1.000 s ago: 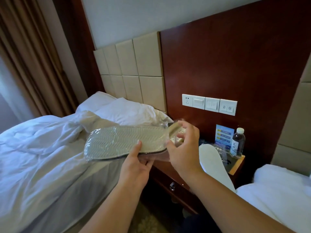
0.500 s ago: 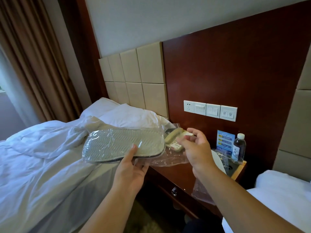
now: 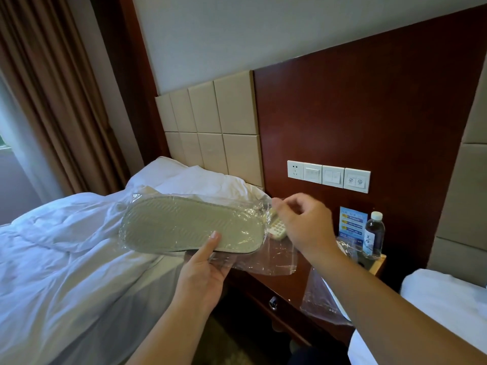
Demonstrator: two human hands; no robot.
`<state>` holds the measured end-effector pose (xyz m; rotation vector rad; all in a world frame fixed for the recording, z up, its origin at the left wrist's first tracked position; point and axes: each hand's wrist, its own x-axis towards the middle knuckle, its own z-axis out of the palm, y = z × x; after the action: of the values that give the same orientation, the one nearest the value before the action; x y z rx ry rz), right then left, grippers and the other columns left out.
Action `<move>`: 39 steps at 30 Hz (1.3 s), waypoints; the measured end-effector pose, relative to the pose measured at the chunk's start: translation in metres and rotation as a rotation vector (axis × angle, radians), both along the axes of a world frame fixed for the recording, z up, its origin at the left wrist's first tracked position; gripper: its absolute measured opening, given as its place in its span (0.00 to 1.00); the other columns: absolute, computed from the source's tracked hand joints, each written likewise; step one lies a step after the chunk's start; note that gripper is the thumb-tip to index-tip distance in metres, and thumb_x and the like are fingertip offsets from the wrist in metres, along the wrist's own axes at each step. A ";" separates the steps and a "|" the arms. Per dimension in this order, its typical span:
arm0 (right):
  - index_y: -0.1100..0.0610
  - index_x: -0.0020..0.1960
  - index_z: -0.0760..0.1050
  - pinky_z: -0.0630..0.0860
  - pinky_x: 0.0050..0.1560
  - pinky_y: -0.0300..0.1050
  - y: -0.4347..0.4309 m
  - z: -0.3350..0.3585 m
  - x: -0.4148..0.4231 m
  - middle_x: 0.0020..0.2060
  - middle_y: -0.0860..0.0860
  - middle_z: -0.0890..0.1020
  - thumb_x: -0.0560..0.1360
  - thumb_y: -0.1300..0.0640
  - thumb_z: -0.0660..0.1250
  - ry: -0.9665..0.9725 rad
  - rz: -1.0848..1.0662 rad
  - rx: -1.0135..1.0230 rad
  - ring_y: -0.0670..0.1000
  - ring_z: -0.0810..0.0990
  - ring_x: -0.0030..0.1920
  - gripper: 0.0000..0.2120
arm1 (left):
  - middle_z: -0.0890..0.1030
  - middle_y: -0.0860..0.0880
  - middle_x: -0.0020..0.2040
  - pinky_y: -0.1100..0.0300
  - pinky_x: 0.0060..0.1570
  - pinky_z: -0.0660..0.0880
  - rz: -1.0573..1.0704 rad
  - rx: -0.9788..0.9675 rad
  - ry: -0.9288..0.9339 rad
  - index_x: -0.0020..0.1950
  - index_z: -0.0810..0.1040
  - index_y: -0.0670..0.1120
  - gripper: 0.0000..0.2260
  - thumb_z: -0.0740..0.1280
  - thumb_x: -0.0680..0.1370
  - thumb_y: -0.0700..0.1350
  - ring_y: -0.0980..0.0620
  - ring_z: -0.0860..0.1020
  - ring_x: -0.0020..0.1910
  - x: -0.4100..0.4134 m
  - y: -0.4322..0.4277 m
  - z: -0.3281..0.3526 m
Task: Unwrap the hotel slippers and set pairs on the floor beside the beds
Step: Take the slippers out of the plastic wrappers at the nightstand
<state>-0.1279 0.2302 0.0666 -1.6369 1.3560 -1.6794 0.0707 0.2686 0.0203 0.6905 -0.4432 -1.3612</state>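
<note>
The slippers (image 3: pixel 192 227) are held in the air, sole up, inside a clear plastic wrap (image 3: pixel 266 262) whose loose open end hangs toward the right hand. The left hand (image 3: pixel 203 270) grips the pack from below, thumb pressed on the ribbed sole and fingers underneath. The right hand (image 3: pixel 305 227) has its fingers curled at the top edge of that open end, but it is blurred and I cannot tell whether they pinch the film. The pair looks light and thin, bendable rather than stiff. The film is slick and crinkly, so hold the sole firmly and pull at the loose mouth. Below the right hand is a nightstand (image 3: pixel 290 288), with a water bottle (image 3: pixel 374 234) beyond. A bed (image 3: pixel 66 259) lies past the left hand.
</note>
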 end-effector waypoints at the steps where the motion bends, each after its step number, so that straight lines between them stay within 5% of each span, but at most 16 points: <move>1: 0.49 0.36 0.79 0.76 0.27 0.43 0.003 0.000 0.005 0.30 0.46 0.82 0.67 0.32 0.68 0.084 0.047 0.109 0.45 0.81 0.30 0.20 | 0.84 0.41 0.55 0.50 0.46 0.82 -0.001 0.000 -0.004 0.60 0.79 0.40 0.23 0.77 0.65 0.39 0.44 0.84 0.50 -0.001 0.000 0.000; 4: 0.53 0.34 0.79 0.79 0.33 0.46 0.007 -0.003 0.012 0.32 0.48 0.83 0.67 0.35 0.72 0.147 0.136 0.340 0.50 0.82 0.34 0.21 | 0.85 0.43 0.53 0.53 0.40 0.82 -0.002 0.014 -0.042 0.57 0.80 0.41 0.22 0.78 0.64 0.41 0.46 0.85 0.46 -0.005 0.002 -0.002; 8: 0.57 0.38 0.82 0.78 0.33 0.47 0.007 0.002 0.007 0.35 0.56 0.84 0.71 0.54 0.75 -0.308 0.371 0.467 0.54 0.80 0.30 0.07 | 0.85 0.44 0.52 0.51 0.46 0.80 0.015 0.044 -0.078 0.59 0.80 0.42 0.24 0.78 0.64 0.44 0.48 0.85 0.44 -0.004 0.002 -0.004; 13: 0.58 0.49 0.84 0.72 0.28 0.43 0.008 0.002 0.003 0.35 0.52 0.82 0.75 0.62 0.69 -0.639 0.725 0.559 0.49 0.76 0.29 0.05 | 0.85 0.46 0.51 0.51 0.43 0.81 0.041 0.051 -0.066 0.62 0.79 0.41 0.26 0.78 0.65 0.44 0.48 0.85 0.44 -0.004 0.000 -0.003; 17: 0.54 0.49 0.85 0.76 0.33 0.40 0.005 -0.005 0.003 0.38 0.46 0.85 0.76 0.70 0.61 -0.531 0.628 0.478 0.46 0.82 0.34 0.17 | 0.85 0.45 0.54 0.51 0.41 0.80 0.022 0.058 -0.033 0.64 0.78 0.43 0.29 0.80 0.64 0.44 0.47 0.85 0.47 -0.005 -0.002 -0.004; 20: 0.53 0.54 0.84 0.82 0.38 0.46 0.005 -0.011 0.001 0.49 0.52 0.86 0.75 0.65 0.69 -0.620 0.760 0.538 0.51 0.86 0.44 0.12 | 0.84 0.44 0.57 0.51 0.42 0.80 -0.001 0.044 -0.041 0.65 0.77 0.44 0.29 0.80 0.65 0.44 0.46 0.84 0.50 -0.006 0.000 -0.004; 25: 0.44 0.63 0.76 0.83 0.40 0.51 0.005 -0.020 0.003 0.51 0.54 0.85 0.66 0.68 0.76 -0.522 0.804 0.601 0.57 0.85 0.50 0.32 | 0.83 0.44 0.58 0.52 0.40 0.81 -0.015 0.041 -0.079 0.66 0.76 0.44 0.31 0.79 0.65 0.44 0.45 0.83 0.54 -0.013 0.002 -0.002; 33: 0.51 0.63 0.75 0.78 0.55 0.57 0.001 -0.024 -0.010 0.52 0.56 0.85 0.71 0.75 0.68 -0.500 0.783 0.616 0.57 0.83 0.52 0.27 | 0.83 0.43 0.58 0.46 0.52 0.79 0.048 0.020 -0.022 0.68 0.74 0.43 0.33 0.78 0.64 0.40 0.45 0.83 0.53 -0.004 0.000 0.002; 39: 0.44 0.58 0.79 0.78 0.38 0.48 -0.003 -0.035 -0.033 0.48 0.53 0.86 0.67 0.66 0.71 -0.397 0.725 0.665 0.52 0.84 0.42 0.24 | 0.85 0.44 0.52 0.53 0.35 0.81 0.107 -0.047 0.015 0.57 0.79 0.44 0.20 0.76 0.66 0.38 0.48 0.85 0.42 0.014 -0.001 0.012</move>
<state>-0.1613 0.2274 0.0321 -1.1144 0.8302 -0.9107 0.0843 0.2672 0.0321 0.6561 -0.4190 -1.2506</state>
